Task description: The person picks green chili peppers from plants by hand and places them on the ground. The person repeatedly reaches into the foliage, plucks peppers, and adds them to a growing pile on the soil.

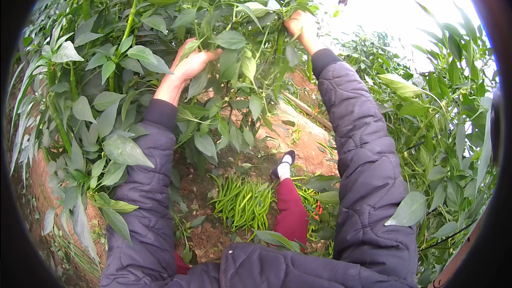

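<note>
Both my hands reach up into a tall chili pepper plant (230,40). My left hand (192,64) is among the leaves on the plant's near left side, thumb stretched to the right; leaves cover its fingertips. Higher up and to the right, my right hand (300,26) is curled beside the upper stems. Its fingers are mostly hidden by foliage, so any hold is unclear. Long green peppers (279,62) hang just below it. On the soil by my foot lies a heap of picked green chili peppers (242,202).
More pepper plants stand close on the left (84,104) and right (448,128). My leg in maroon trousers (291,212) and a dark shoe (286,160) are beside the heap. Red peppers (318,210) lie right of my leg. A pole (308,110) rests on the ground.
</note>
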`<action>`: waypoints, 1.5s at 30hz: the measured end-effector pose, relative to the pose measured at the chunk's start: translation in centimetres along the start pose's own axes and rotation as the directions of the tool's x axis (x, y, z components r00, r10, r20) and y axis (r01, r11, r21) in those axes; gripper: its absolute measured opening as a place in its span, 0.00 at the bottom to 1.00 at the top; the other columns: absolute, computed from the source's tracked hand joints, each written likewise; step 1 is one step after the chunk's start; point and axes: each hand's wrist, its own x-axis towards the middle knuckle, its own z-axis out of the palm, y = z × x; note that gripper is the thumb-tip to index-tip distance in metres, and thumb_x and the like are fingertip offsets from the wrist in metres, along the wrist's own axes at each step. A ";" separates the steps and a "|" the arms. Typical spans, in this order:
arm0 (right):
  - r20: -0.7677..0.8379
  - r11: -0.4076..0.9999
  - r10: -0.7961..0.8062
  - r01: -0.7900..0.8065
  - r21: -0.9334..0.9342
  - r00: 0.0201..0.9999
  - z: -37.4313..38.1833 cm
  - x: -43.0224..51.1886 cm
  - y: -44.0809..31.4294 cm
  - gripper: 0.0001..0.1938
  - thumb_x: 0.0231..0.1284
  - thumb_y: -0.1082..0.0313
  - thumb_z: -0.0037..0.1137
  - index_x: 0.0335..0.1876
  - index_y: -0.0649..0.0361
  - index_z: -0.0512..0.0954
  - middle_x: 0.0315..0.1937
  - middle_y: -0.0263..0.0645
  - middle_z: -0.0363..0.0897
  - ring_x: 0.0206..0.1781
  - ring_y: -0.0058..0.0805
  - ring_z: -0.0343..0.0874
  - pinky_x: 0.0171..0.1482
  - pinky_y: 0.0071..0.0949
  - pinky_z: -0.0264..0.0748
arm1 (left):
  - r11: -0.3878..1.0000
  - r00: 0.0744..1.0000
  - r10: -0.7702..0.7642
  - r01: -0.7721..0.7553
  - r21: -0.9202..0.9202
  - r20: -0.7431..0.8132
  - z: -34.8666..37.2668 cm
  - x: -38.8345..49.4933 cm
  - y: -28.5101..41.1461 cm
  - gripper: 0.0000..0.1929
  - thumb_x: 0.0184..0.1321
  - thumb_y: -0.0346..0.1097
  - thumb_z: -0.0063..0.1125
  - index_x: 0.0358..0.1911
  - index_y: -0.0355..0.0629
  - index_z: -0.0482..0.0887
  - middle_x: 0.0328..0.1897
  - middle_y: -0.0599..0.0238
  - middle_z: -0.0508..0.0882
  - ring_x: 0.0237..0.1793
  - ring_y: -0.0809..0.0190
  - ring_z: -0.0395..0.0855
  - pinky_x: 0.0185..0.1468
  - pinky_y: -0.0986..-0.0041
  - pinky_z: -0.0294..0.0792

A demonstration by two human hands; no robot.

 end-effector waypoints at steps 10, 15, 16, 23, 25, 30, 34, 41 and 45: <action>0.250 0.988 0.127 -0.099 -0.120 0.960 0.0 3.1 -0.3 0.12 0.61 0.66 0.48 0.30 0.57 0.85 0.33 0.50 0.86 0.37 0.46 0.86 0.41 0.43 0.80 | 0.999 0.999 0.047 -0.047 -0.010 -0.016 -0.1 0.1 -0.3 0.10 0.58 0.33 0.67 0.40 0.37 0.84 0.34 0.66 0.86 0.35 0.68 0.80 0.43 0.72 0.71; 0.564 0.960 0.145 -0.254 0.119 0.813 -2.0 3.1 4.0 0.14 0.63 0.60 0.52 0.39 0.63 0.82 0.33 0.47 0.84 0.36 0.34 0.85 0.38 0.30 0.82 | 0.991 0.999 0.027 -0.031 -0.129 -0.035 0.2 -0.3 0.1 0.10 0.58 0.30 0.64 0.43 0.37 0.85 0.35 0.65 0.87 0.36 0.69 0.81 0.43 0.72 0.71; 0.577 0.948 0.150 -0.282 0.147 0.803 -2.2 2.9 4.5 0.13 0.63 0.61 0.52 0.39 0.63 0.82 0.32 0.45 0.83 0.35 0.33 0.85 0.37 0.29 0.81 | 0.993 0.999 0.027 -0.032 -0.112 -0.044 0.2 -0.4 0.1 0.11 0.58 0.30 0.64 0.44 0.37 0.85 0.36 0.64 0.87 0.36 0.68 0.81 0.44 0.72 0.71; 0.484 0.796 0.160 -0.402 0.451 0.860 -2.4 1.9 4.1 0.06 0.62 0.67 0.56 0.36 0.62 0.80 0.29 0.38 0.80 0.31 0.28 0.80 0.34 0.27 0.77 | 0.991 0.998 0.055 -0.055 0.125 0.008 -0.4 0.1 -0.4 0.15 0.56 0.37 0.66 0.46 0.39 0.86 0.40 0.62 0.89 0.40 0.66 0.81 0.50 0.71 0.70; 0.382 0.664 0.160 -0.386 0.641 0.910 -2.3 1.7 3.6 0.05 0.62 0.69 0.58 0.35 0.61 0.79 0.28 0.36 0.79 0.30 0.27 0.78 0.33 0.26 0.76 | 0.995 0.998 0.049 -0.051 0.083 0.026 -0.2 0.1 -0.6 0.16 0.56 0.38 0.66 0.47 0.40 0.86 0.41 0.60 0.89 0.41 0.63 0.82 0.51 0.70 0.70; 0.046 0.068 0.062 -0.050 0.996 0.997 -2.9 1.8 3.0 0.03 0.61 0.73 0.60 0.33 0.61 0.78 0.26 0.31 0.77 0.28 0.23 0.75 0.31 0.24 0.73 | 0.972 0.987 0.160 -0.153 0.181 -0.025 0.2 0.2 -0.7 0.18 0.55 0.39 0.64 0.48 0.39 0.84 0.42 0.56 0.88 0.44 0.54 0.84 0.52 0.64 0.71; 0.298 0.322 0.098 -0.314 0.893 0.949 -5.1 3.8 3.6 0.05 0.63 0.68 0.60 0.36 0.60 0.78 0.25 0.30 0.76 0.27 0.22 0.73 0.31 0.23 0.72 | 0.979 0.993 0.111 -0.101 0.176 -0.049 -0.2 0.4 -0.7 0.18 0.54 0.38 0.64 0.47 0.40 0.84 0.39 0.58 0.88 0.43 0.58 0.83 0.52 0.67 0.71; 0.416 0.551 0.179 -0.441 0.709 0.892 -12.0 6.8 9.4 0.11 0.67 0.58 0.58 0.42 0.59 0.79 0.24 0.28 0.73 0.26 0.19 0.71 0.31 0.21 0.70 | 0.993 0.995 0.085 -0.080 0.088 -0.050 0.2 0.6 -1.3 0.17 0.57 0.39 0.65 0.49 0.40 0.85 0.42 0.60 0.89 0.44 0.62 0.83 0.53 0.68 0.71; 0.447 0.535 0.250 -0.507 0.675 0.859 -13.0 4.6 14.3 0.15 0.69 0.52 0.56 0.43 0.57 0.79 0.24 0.27 0.73 0.24 0.17 0.69 0.29 0.20 0.68 | 0.973 0.993 0.115 -0.109 0.205 -0.019 0.0 0.5 -0.9 0.18 0.57 0.40 0.68 0.47 0.39 0.85 0.43 0.61 0.88 0.44 0.61 0.83 0.54 0.69 0.70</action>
